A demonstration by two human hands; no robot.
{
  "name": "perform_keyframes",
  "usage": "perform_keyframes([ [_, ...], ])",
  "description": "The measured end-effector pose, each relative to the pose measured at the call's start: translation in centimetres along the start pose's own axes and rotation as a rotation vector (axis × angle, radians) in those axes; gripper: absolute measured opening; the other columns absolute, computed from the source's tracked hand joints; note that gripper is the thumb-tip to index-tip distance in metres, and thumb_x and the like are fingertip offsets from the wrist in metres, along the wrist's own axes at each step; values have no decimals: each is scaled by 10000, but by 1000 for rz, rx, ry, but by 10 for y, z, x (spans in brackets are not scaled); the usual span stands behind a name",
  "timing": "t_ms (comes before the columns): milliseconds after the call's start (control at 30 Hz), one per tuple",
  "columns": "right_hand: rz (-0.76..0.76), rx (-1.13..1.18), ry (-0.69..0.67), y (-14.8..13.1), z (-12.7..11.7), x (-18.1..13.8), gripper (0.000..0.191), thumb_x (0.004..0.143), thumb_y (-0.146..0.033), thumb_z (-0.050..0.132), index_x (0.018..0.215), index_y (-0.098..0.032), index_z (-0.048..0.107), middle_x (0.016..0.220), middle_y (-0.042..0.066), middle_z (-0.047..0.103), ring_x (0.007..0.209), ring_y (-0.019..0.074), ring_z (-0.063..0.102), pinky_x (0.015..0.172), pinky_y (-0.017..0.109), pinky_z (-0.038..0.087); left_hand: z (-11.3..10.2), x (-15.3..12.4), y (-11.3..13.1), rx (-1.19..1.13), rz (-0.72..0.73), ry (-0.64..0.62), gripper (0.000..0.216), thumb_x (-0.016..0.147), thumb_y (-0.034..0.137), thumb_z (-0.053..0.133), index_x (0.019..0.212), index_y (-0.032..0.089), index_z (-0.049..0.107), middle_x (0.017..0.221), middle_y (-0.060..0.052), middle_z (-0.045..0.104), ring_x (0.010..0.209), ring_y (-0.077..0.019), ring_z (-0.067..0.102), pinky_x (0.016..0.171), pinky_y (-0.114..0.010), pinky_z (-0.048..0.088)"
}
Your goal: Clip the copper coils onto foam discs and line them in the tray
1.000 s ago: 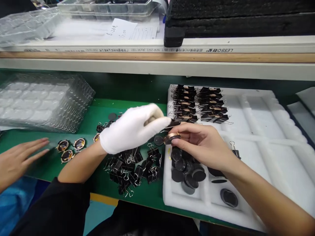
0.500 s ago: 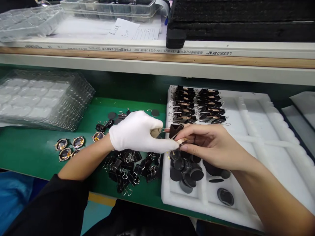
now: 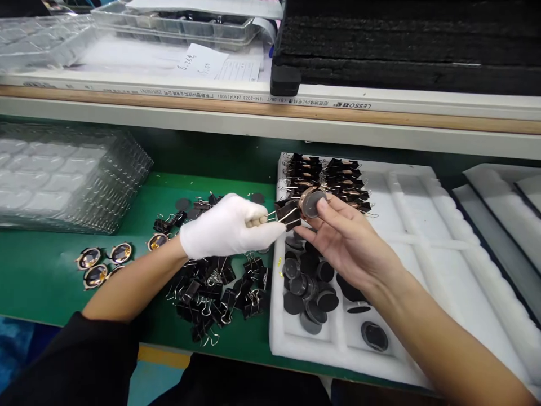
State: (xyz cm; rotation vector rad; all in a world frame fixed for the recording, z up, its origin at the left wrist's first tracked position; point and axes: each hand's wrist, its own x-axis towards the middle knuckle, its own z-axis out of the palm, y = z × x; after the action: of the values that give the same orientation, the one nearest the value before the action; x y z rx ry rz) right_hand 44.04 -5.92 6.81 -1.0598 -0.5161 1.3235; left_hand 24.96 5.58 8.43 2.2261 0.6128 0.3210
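Observation:
My left hand (image 3: 226, 226), in a white glove, is closed on the wire handles of a black binder clip (image 3: 287, 215). Bare, my right hand (image 3: 355, 239) pinches a round gold-rimmed piece (image 3: 311, 203) with a dark disc on its face, right beside the clip's mouth. Whether the clip grips the rim I cannot tell. Below my left hand lies a heap of loose binder clips (image 3: 207, 301). Dark round discs (image 3: 310, 299) lie under my right hand, in a compartment of the white foam tray (image 3: 276, 338).
Clipped gold-rimmed pieces (image 3: 344, 172) stand in two rows at the tray's back. Gold-rimmed pieces with amber stones (image 3: 121, 252) lie on the green table (image 3: 38, 276). Clear plastic trays (image 3: 63, 175) are stacked at left. A shelf edge (image 3: 203, 115) crosses above.
My right hand has turned and lifted the round piece, so its dark disc now faces me. My left hand still holds the binder clip, now tilted. The view has shifted slightly.

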Motion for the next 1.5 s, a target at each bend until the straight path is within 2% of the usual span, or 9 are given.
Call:
perform_keyframes([
  [467, -29, -10, 69, 19, 4, -2, 251, 812, -444, 865, 968, -299, 732, 1114, -22, 736, 1083, 192, 676, 936, 386, 608, 17, 3, -3, 13, 9, -5, 494, 936, 460, 533, 583, 194, 313, 556, 64, 293, 545, -75, 285, 504, -238, 245],
  [600, -53, 69, 80, 19, 6, -2, 202, 849, -406, 834, 974, -287, 730, 1130, -17, 727, 1112, 188, 670, 963, 365, 588, 6, 4, -2, 52, 18, -84, 486, 988, 511, 465, 626, 186, 477, 575, 54, 421, 562, -89, 394, 545, -236, 322],
  [700, -94, 138, 133, 13, 4, 0, 148, 876, -392, 797, 935, -282, 717, 1050, -22, 713, 994, 166, 677, 901, 320, 583, -12, 8, -11, 285, -25, -63, 503, 1039, 538, 350, 827, 202, 658, 702, 16, 612, 653, -131, 558, 623, -263, 390],
  [833, -33, 204, 195, 8, 2, 5, 182, 819, -373, 838, 887, -279, 698, 879, -42, 654, 775, 131, 614, 662, 245, 529, -23, 14, -32, 826, -166, -32, 493, 1000, 595, 414, 925, 196, 694, 906, -70, 716, 764, -223, 664, 607, -304, 353],
  [1000, 62, 93, 208, 18, 3, 7, 191, 798, -408, 839, 857, -274, 717, 893, -31, 689, 747, 138, 617, 696, 276, 565, -1, 16, -39, 886, -188, -251, 594, 933, 736, 431, 1090, 221, 683, 837, -89, 741, 792, -287, 719, 597, -305, 384],
  [1100, 35, -3, 172, 23, 3, 5, 189, 798, -431, 842, 843, -276, 743, 880, -29, 696, 717, 128, 613, 673, 263, 561, 9, 16, -36, 941, -222, -299, 422, 949, 544, 491, 1017, 189, 708, 777, -127, 736, 763, -319, 734, 582, -322, 402],
  [1200, 35, -28, 150, 22, 2, 3, 218, 771, -451, 877, 829, -273, 765, 848, -31, 698, 702, 118, 601, 658, 248, 556, 3, 14, -30, 868, -233, -188, 275, 918, 396, 519, 907, 201, 714, 744, -100, 735, 713, -293, 725, 571, -326, 423],
  [1367, 123, -27, -48, 21, 5, -2, 198, 802, -453, 866, 906, -297, 803, 947, -13, 764, 783, 134, 667, 759, 276, 600, -4, 2, -10, 325, -93, 319, 253, 957, 434, 573, 991, 205, 677, 897, -16, 785, 779, -164, 733, 693, -256, 534],
  [1500, 94, -64, -138, 25, 8, -6, 243, 819, -491, 846, 951, -288, 816, 1071, 17, 787, 840, 167, 721, 826, 331, 619, 7, -5, -4, 296, 149, 300, 274, 1031, 399, 517, 1138, 207, 680, 1061, -21, 792, 891, -139, 747, 787, -234, 537],
])
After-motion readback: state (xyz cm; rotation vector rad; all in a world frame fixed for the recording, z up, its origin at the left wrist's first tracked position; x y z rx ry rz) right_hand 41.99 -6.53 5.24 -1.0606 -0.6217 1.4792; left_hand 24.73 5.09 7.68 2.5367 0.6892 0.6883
